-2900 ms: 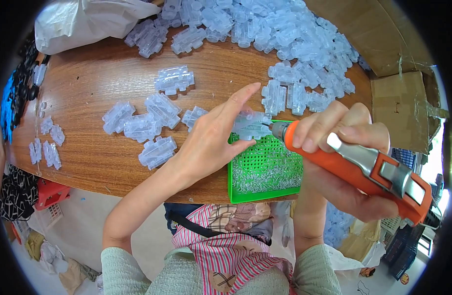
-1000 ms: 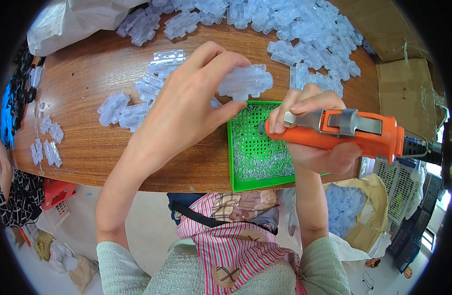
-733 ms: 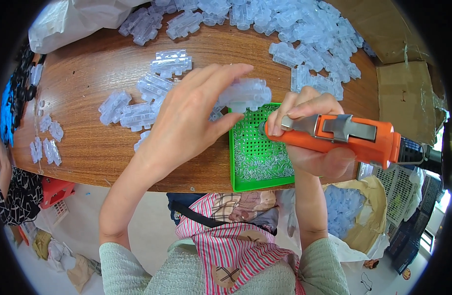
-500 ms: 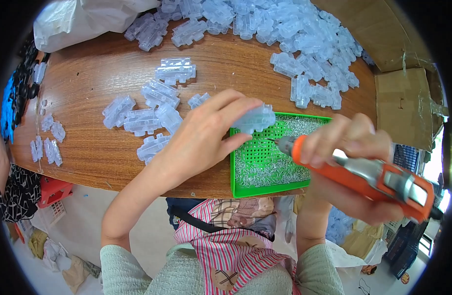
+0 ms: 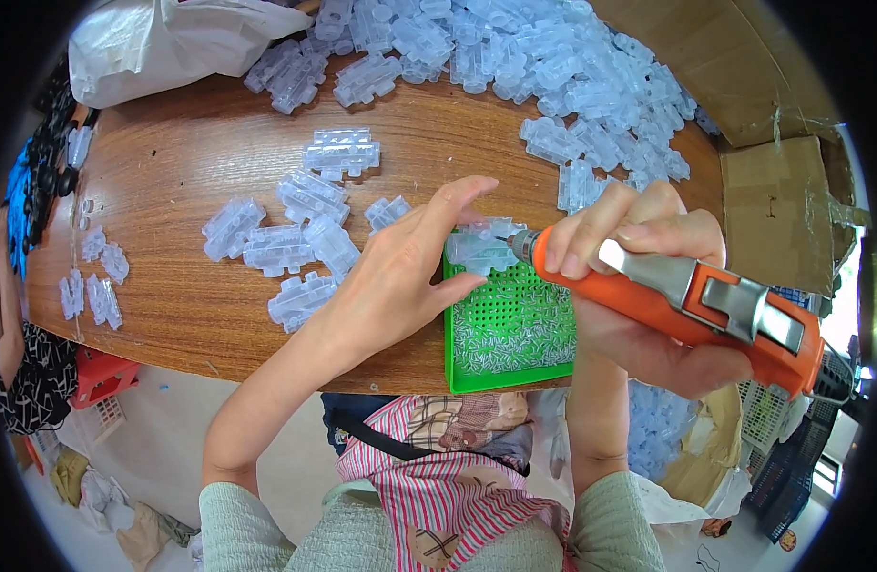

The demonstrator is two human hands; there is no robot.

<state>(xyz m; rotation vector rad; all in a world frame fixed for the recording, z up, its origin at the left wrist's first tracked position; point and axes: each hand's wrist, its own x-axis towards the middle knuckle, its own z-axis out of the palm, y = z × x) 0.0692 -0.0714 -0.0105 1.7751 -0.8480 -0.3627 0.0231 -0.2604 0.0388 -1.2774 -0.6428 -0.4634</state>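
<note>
Parts (image 5: 276, 247) loose left of L hand (image 5: 393, 276), which pinches clear housing (image 5: 479, 252) over green tray (image 5: 449, 343); to its right, R hand (image 5: 639, 339) grips orange driver (image 5: 633, 294), bit (image 5: 502, 238) by housing. Prob screwdriving rn; next needs straight push imo.

Green tray (image 5: 500, 382) partly out of sight behind right hand (image 5: 639, 341)
</note>
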